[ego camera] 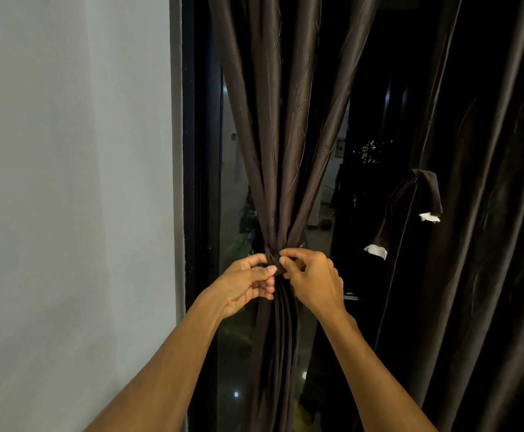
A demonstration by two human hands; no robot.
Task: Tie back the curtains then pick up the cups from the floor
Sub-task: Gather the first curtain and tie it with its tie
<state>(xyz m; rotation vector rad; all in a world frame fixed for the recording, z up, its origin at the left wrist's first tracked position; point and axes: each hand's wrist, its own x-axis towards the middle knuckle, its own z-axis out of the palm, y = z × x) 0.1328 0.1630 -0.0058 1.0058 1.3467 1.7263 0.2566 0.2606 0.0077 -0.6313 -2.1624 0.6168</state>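
A dark brown curtain (285, 135) hangs in front of a dark window and is gathered into a tight bunch at waist height. A matching brown tie-back band (277, 265) wraps the bunch. My left hand (248, 285) pinches the band from the left, and my right hand (313, 275) pinches it from the right; thumbs and fingertips meet at the band. A second brown curtain (488, 213) hangs loose on the right, with its own tie-back strap (422, 194) dangling, white tips showing. No cups are in view.
A pale grey wall (67, 182) fills the left side, ending at the dark window frame (189, 151). Dark glass (235, 182) behind the curtains shows faint reflections of a room and small lights low down.
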